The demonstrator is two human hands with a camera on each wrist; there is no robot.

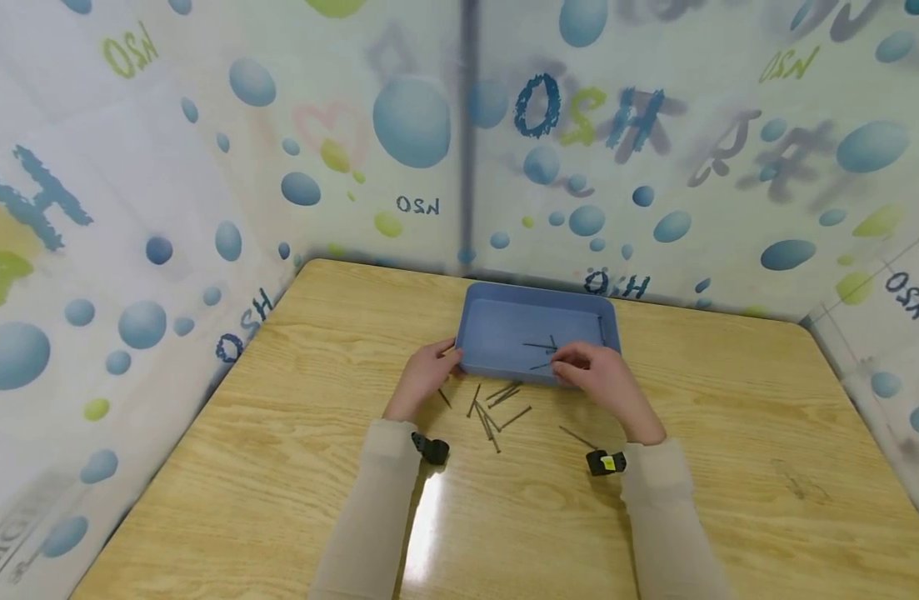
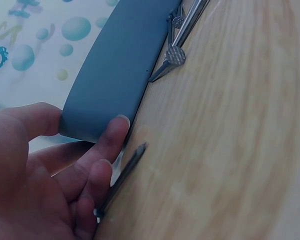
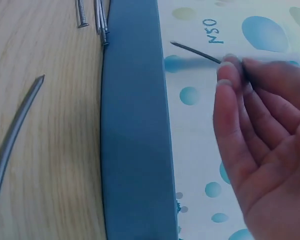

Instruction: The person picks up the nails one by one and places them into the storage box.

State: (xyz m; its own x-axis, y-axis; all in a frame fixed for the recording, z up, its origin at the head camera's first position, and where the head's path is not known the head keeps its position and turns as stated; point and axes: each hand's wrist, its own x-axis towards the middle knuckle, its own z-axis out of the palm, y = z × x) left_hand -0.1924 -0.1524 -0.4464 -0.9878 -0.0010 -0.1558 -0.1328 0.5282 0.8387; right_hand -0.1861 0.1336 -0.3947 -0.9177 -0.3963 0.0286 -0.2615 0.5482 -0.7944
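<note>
While a steel nail (image 3: pixel 196 52) is pinched between the tips of thumb and fingers of the right hand (image 1: pixel 600 377), with no gap left beyond its shank, the near left corner of a blue rectangular tray (image 1: pixel 496 325) is gripped by the left hand (image 1: pixel 423 375), digits being set about the wall. The pinched nail is held over the tray, toward its near right corner. Just beyond and left of this pinch, further nails (image 1: pixel 537 345) are contained in the tray. On the wooden table (image 1: pixel 279 417), loose nails (image 1: pixel 515 418) are scattered between the hands, and a single nail (image 2: pixel 122 177) is seen beside the left fingers; whether it is touched cannot be told.
</note>
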